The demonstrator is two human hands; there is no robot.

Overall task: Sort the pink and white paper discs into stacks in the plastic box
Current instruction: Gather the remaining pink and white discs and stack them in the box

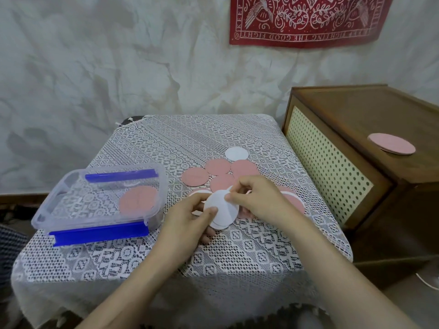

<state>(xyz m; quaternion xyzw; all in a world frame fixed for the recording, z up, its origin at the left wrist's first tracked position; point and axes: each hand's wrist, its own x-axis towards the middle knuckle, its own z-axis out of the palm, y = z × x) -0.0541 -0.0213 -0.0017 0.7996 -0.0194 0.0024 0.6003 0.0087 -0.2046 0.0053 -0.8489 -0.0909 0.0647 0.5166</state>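
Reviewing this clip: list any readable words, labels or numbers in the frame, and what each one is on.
"KEEP FIGHTING THE GOOD FIGHT": bottom border of the red wall cloth, printed upside down.
"KEEP": the cloth's left border, running sideways; the rest is cut off by the frame.
Right border of the cloth: lettering too blurred to read.
Plastic box, pink discs, white discs: no writing visible.

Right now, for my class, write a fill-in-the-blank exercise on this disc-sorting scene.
The discs held by the left hand and right hand are ___.
The stack inside the plastic box is ___.
The box's clips are ___.
Missing: white; pink; blue.
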